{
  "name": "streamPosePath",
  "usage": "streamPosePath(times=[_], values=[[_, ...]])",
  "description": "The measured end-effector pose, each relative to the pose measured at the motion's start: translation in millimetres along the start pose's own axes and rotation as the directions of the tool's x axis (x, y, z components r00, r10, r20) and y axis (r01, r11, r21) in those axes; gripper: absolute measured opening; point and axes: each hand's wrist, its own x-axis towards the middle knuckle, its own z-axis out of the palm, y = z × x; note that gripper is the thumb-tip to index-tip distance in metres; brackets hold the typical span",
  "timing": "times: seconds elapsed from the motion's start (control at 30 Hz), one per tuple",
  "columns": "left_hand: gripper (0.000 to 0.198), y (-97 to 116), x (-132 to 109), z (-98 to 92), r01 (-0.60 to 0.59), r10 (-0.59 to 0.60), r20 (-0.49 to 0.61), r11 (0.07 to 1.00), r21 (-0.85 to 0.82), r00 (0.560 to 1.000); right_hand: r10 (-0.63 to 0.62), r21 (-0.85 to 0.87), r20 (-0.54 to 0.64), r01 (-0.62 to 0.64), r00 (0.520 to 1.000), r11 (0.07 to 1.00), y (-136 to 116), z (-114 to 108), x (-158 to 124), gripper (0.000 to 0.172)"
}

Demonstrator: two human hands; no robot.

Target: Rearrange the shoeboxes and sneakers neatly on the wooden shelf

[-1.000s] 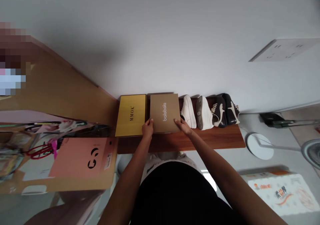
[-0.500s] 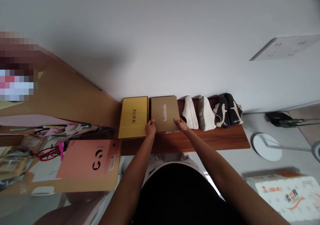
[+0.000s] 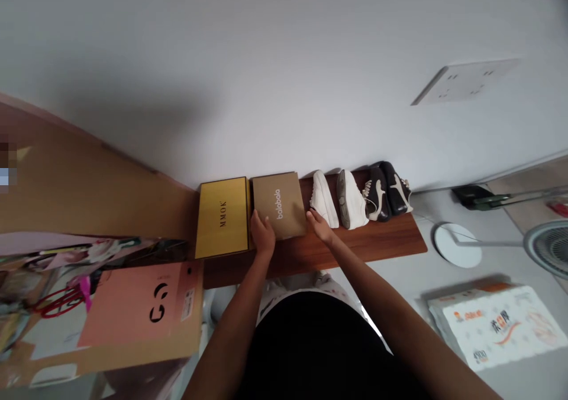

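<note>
Just eased the right hand point(image 3: 318, 226), loose-fingered, off the rectangular brown cardboard box point(image 3: 286, 206), probably now set down on the reddish-brown wooden board point(image 3: 359, 249) beside the rectangular yellow box point(image 3: 222, 225), with lettering point(image 3: 278, 203) and long axis aimed toward the pale wall point(image 3: 284, 92). Cannot tell whether gripping with the left hand point(image 3: 263, 234) at its near-left corner.

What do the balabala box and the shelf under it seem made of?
The balabala box: probably matte cardboard, from its flat brown faces and crisp edges. The shelf: wood or wood-look laminate, faintly glossy; reddish grain shows, but which is unclear.
</note>
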Motion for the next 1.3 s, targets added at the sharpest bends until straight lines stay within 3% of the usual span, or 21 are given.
streamPosePath(times=[0.13, 0.23, 0.33, 0.5, 0.6, 0.77, 0.87, 1.0, 1.1, 1.2, 1.3], values=[[0.05, 29.1, -34.1, 32.5, -0.162, 0.186, 0.168, 0.975, -0.151, 0.968, -0.025, -0.109, -0.182, 0.005, 0.983, 0.994, 0.6, -65.8, -16.1, 0.071], [0.047, 45.8, -61.2, 73.6, -0.136, 0.231, 0.359, 0.953, -0.271, 0.904, -0.067, -0.243, -0.325, -0.015, 0.943, 0.97, 7.3, -118.4, -23.5, 0.067], [0.05, 52.3, -80.0, 113.7, -0.057, 0.177, 0.459, 0.963, -0.264, 0.871, -0.117, -0.381, -0.405, -0.051, 0.907, 0.923, 17.4, -154.5, -24.6, 0.059], [0.068, 45.2, -86.2, 150.9, 0.117, -0.062, 0.414, 0.987, -0.109, 0.908, -0.115, -0.467, -0.356, -0.07, 0.927, 0.881, 36.5, -175.1, -19.8, 0.055], [0.066, 37.1, -81.8, 157.4, 0.147, -0.107, 0.443, 0.988, -0.056, 0.89, -0.093, -0.5, -0.306, -0.076, 0.948, 0.863, 46.7, -178.2, -17.2, 0.058], [0.038, 33.3, -77.0, 157.1, 0.064, -0.092, 0.492, 0.995, 0.073, 0.866, -0.12, -0.597, -0.237, -0.047, 0.964, 0.801, 56.6, -180.7, -9.2, 0.05], [0.03, 38.7, -76.2, 155.7, 0.011, -0.075, 0.504, 0.992, 0.129, 0.86, -0.071, -0.611, -0.191, -0.062, 0.979, 0.789, 58.3, -181.2, -1.8, 0.047], [0.029, 48.1, -72.1, 153.0, -0.065, -0.03, 0.525, 0.985, 0.162, 0.851, 0.012, -0.583, -0.04, -0.033, 0.999, 0.812, 56.6, -186.4, 7.2, 0.04], [0.03, 54.2, -65.6, 146.8, -0.148, 0.013, 0.553, 0.968, 0.2, 0.833, -0.018, -0.538, 0.076, 0.057, 0.997, 0.841, 51.2, -192.7, 11.8, 0.034], [0.031, 62.1, -59.1, 137.0, -0.265, 0.045, 0.614, 0.925, 0.272, 0.788, -0.072, -0.56, 0.167, 0.155, 0.983, 0.814, 41.0, -198.4, 14.2, 0.029], [0.031, 74.3, -57.0, 128.6, -0.424, 0.067, 0.696, 0.833, 0.355, 0.715, -0.109, -0.673, 0.297, 0.288, 0.949, 0.681, 26.5, -202.4, 14.3, 0.021]])
